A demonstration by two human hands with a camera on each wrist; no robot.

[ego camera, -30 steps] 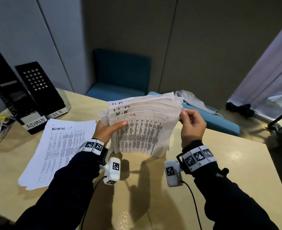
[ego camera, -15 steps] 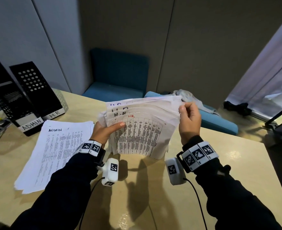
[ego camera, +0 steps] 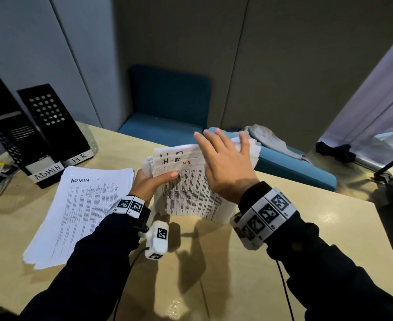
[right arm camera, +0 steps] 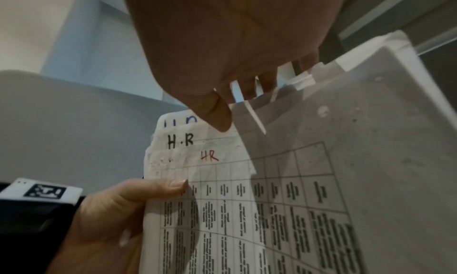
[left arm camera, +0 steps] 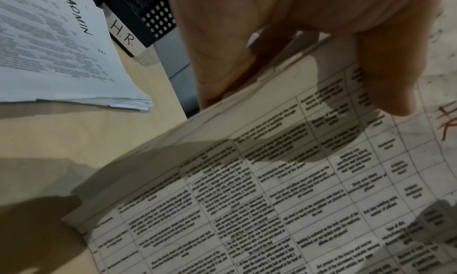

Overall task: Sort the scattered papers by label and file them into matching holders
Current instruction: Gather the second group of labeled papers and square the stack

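HR papers (ego camera: 186, 193) gripped in left hand (ego camera: 149, 184), right hand (ego camera: 225, 163) spread flat above; ADMIN stack (ego camera: 84, 212) beside holders (ego camera: 52, 126).

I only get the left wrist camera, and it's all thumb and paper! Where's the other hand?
Observer: The right hand is open, with its fingers spread over the top edge of the HR stack. It is not pinching anything.
Operator: Is the page behind the red HR one HR too?
Observer: Yes, the second sheet says H.R in black. The one behind it shows only the tops of blue letters.
Operator: I can see an H.R. holder. Is there one for ADMIN?
Observer: Yes, a black ADMIN holder stands just left of the HR holder, at the table's far left corner.
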